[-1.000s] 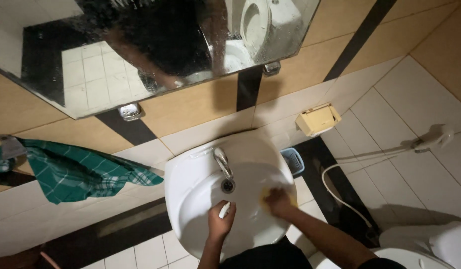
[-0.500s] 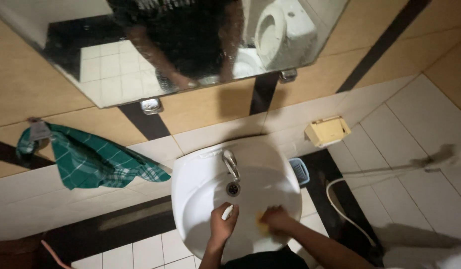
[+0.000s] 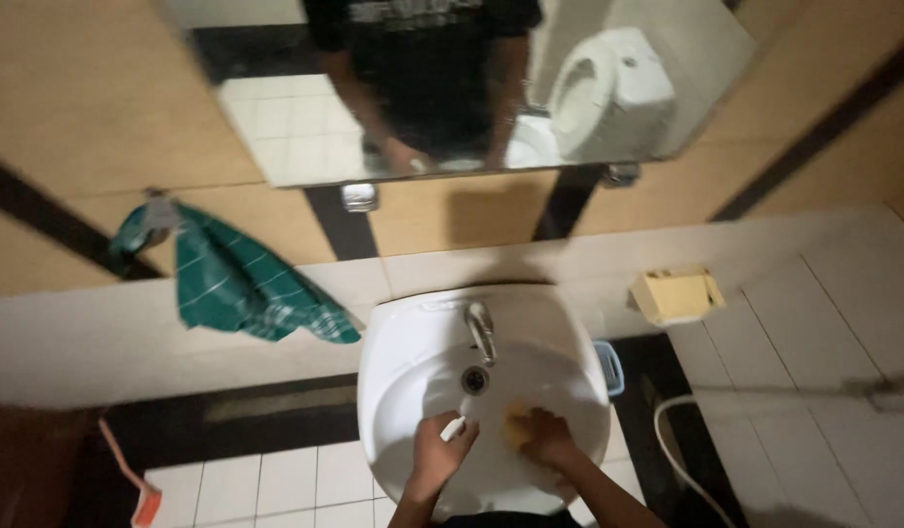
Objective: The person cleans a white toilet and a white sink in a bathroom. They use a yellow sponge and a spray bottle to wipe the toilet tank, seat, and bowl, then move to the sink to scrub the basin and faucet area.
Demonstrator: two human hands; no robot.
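Shifted left, right hand (image 3: 548,438) grip clenched on yellow sponge (image 3: 517,427); left hand (image 3: 439,452) grasps small white object (image 3: 453,428).

Below the sink (image 3: 393,391), both forearms were cut off by the bottom edge. The right hand (image 3: 548,442) hid most of the yellow sponge (image 3: 516,426). The small white object (image 3: 453,428) in the left hand (image 3: 440,460) was too small to identify.

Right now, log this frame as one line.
left hand: holds small white object | right hand: presses yellow sponge into basin | white sink | tap | green cloth on wall
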